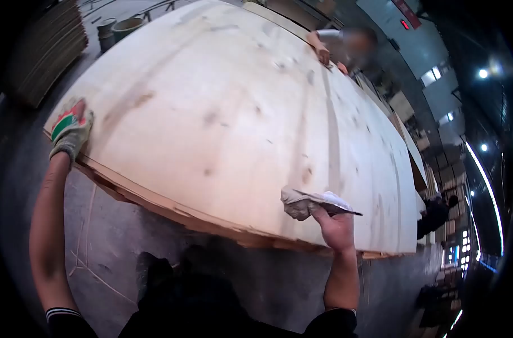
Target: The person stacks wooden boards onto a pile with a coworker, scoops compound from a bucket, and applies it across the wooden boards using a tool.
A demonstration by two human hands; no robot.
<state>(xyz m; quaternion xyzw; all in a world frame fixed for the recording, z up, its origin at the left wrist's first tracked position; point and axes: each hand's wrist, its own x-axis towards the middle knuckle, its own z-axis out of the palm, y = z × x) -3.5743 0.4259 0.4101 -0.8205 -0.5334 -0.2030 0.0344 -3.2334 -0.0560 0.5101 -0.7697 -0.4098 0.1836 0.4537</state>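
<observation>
A large pale veneer sheet (234, 124) with brown streaks and knots lies on top of a stack in front of me. My left hand (71, 125), in a white, green and red work glove, rests on the sheet's left corner with its fingers laid out on the surface. Near the front edge, my bare right hand (336, 226) is closed around a putty knife (340, 209). A pale beige lump, like putty (297, 204), sits on its left side. My fingers and the tool partly hide each other, so its handle is not clear.
Across the sheet a co-worker (338, 48) leans in with hands at the far edge. Another person in dark clothes (435, 217) stands at the right. Stacked boards (42, 50) and buckets (127, 26) are at the upper left. Thin strips (101, 276) lie on the floor.
</observation>
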